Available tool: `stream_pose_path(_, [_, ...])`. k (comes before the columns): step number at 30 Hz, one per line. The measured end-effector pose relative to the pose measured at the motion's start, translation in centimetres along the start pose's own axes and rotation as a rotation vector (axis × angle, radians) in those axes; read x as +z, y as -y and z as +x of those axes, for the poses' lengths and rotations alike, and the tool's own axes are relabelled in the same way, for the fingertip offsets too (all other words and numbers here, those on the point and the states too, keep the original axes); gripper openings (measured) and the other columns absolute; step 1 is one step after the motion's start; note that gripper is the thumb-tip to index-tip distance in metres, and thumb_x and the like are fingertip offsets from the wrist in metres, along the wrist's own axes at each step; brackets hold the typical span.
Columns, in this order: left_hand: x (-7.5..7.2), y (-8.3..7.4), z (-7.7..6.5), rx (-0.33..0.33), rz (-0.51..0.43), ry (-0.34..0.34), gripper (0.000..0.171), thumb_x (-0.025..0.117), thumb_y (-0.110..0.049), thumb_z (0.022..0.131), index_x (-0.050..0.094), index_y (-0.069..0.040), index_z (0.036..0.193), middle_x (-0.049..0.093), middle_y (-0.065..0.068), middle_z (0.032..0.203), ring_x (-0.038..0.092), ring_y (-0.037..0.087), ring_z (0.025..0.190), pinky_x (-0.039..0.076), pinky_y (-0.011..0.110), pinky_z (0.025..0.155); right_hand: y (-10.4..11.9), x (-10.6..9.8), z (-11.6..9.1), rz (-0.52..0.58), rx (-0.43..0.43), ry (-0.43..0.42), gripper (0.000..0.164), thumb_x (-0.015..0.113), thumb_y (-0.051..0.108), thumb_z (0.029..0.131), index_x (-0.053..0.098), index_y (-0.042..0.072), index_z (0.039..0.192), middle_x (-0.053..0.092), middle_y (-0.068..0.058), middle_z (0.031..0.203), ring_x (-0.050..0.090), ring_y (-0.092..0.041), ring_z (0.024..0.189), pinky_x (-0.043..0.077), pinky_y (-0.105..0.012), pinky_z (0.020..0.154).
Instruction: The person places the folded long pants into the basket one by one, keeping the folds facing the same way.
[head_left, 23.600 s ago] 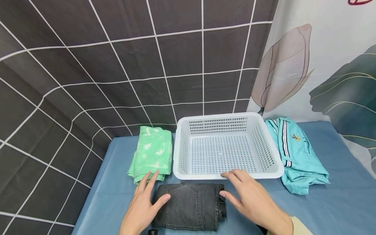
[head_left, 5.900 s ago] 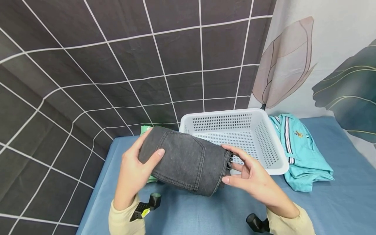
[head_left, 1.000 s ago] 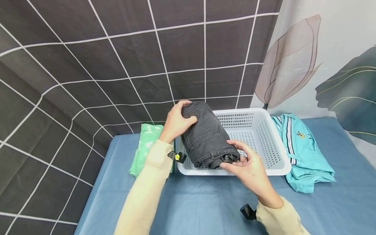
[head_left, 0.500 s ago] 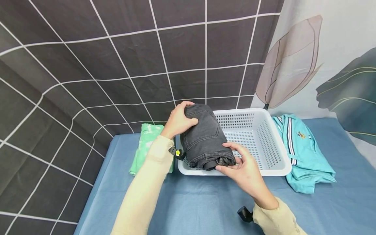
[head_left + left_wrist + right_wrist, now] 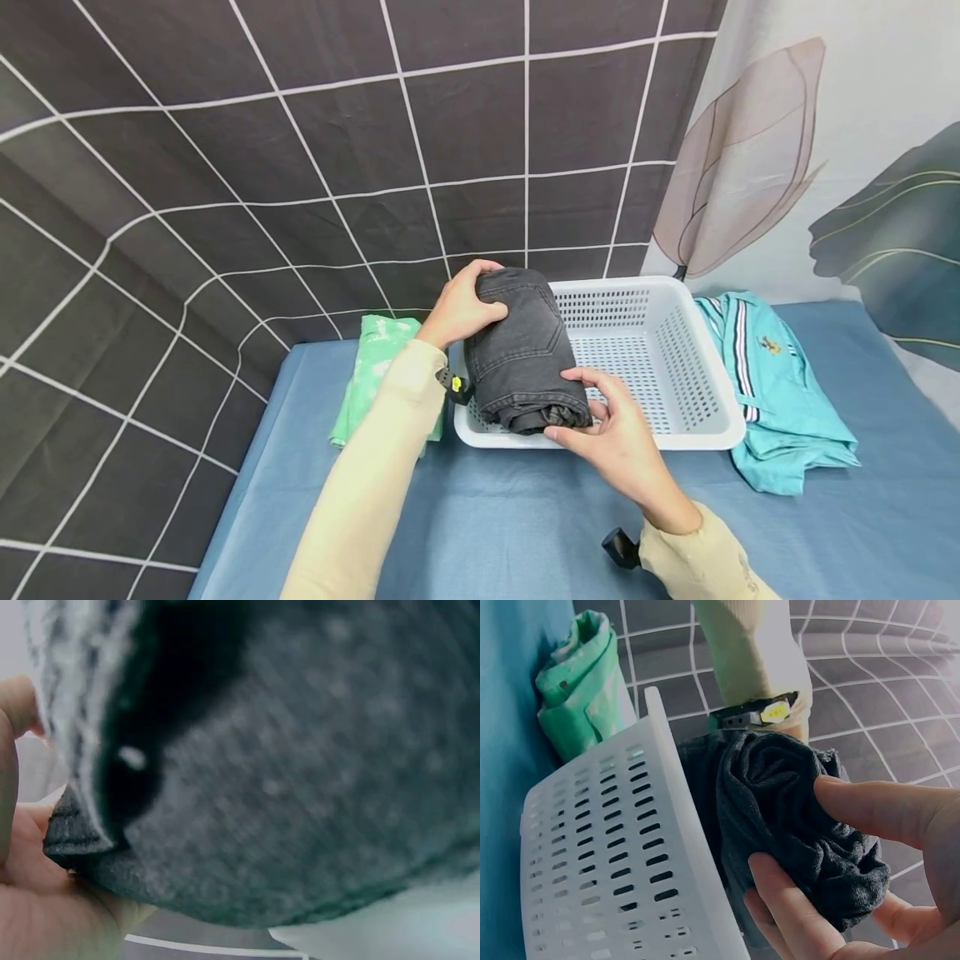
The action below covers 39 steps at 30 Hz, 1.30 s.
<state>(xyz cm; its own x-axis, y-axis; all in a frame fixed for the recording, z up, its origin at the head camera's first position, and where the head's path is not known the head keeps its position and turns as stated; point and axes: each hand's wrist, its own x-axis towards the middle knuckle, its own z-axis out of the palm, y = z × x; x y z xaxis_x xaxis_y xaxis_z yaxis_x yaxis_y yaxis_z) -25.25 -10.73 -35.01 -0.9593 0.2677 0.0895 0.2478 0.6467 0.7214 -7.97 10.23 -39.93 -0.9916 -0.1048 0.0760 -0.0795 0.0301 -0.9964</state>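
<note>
A rolled bundle of dark grey jeans [image 5: 521, 342] is over the left part of the white plastic basket [image 5: 701, 439]. My left hand [image 5: 457, 310] grips its far left end, thumb on top and the other fingers mostly hidden behind. With my right hand [image 5: 613, 432] I hold the near right end, thumb low and fingers along the side. In the right wrist view, the bunched end of the jeans [image 5: 802, 832] stands above the basket rim [image 5: 694, 817], its lower part hidden behind the wall. Dark denim [image 5: 300, 787] fills most of the left wrist view.
Left of the basket lies a folded green garment [image 5: 375, 358], partly covered by my left sleeve. A turquoise striped garment [image 5: 787, 400] lies against the basket's right side. Everything rests on a blue cloth surface [image 5: 517, 517], with a dark grid-patterned curtain [image 5: 480, 125] behind.
Earlier the jeans lay in front of the basket, then were lifted over its left part. In the last second they have sunk slightly and straightened, my right hand shifting left with them.
</note>
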Motion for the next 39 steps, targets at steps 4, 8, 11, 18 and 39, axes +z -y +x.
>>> stream_pose_path(4, [0.2,0.4,0.3,0.019,0.001,0.023,0.058,0.069,-0.015,0.077,0.057,-0.018,0.134,0.058,0.003,0.134,0.055,0.024,0.113,0.044,0.040,0.098,-0.4,0.2,0.1,-0.013,-0.016,0.010,0.066,0.082,-0.012,0.074,0.054,0.003,0.132,0.033,-0.019,0.137,0.069,-0.020,0.101,0.059,-0.028,0.072])
stream_pose_path(8, [0.3,0.9,0.5,0.027,-0.001,0.042,0.056,0.068,-0.015,0.078,0.057,-0.018,0.133,0.058,0.004,0.133,0.054,0.024,0.113,0.044,0.040,0.098,-0.7,0.4,0.2,-0.028,-0.025,0.021,0.067,0.082,-0.012,0.074,0.054,0.005,0.133,0.036,-0.018,0.131,0.069,-0.025,0.101,0.059,-0.027,0.071])
stream_pose_path(11, [0.5,1.3,0.6,0.022,0.011,0.055,0.056,0.068,-0.015,0.079,0.057,-0.017,0.133,0.058,0.005,0.133,0.054,0.024,0.114,0.044,0.040,0.099,-0.8,0.4,0.3,-0.080,-0.031,0.022,0.067,0.083,-0.008,0.075,0.055,0.008,0.134,0.036,-0.018,0.132,0.069,-0.026,0.098,0.057,-0.025,0.066])
stream_pose_path(18, [0.8,1.8,0.7,0.018,0.020,0.061,0.055,0.067,-0.015,0.079,0.057,-0.016,0.133,0.057,0.006,0.134,0.054,0.024,0.117,0.044,0.041,0.101,-0.9,0.4,0.4,-0.230,-0.036,0.007,0.067,0.086,0.003,0.078,0.059,0.018,0.138,0.041,-0.018,0.130,0.064,-0.026,0.094,0.054,-0.022,0.068])
stream_pose_path(39, [1.6,2.6,1.0,0.008,0.125,0.179,0.058,0.063,-0.018,0.085,0.054,-0.014,0.143,0.054,0.012,0.141,0.049,0.027,0.130,0.039,0.042,0.109,-1.4,0.8,0.9,-0.516,-0.056,-0.034,0.058,0.085,0.007,0.080,0.064,0.019,0.132,0.050,-0.015,0.115,0.052,-0.018,0.082,0.049,-0.032,0.074])
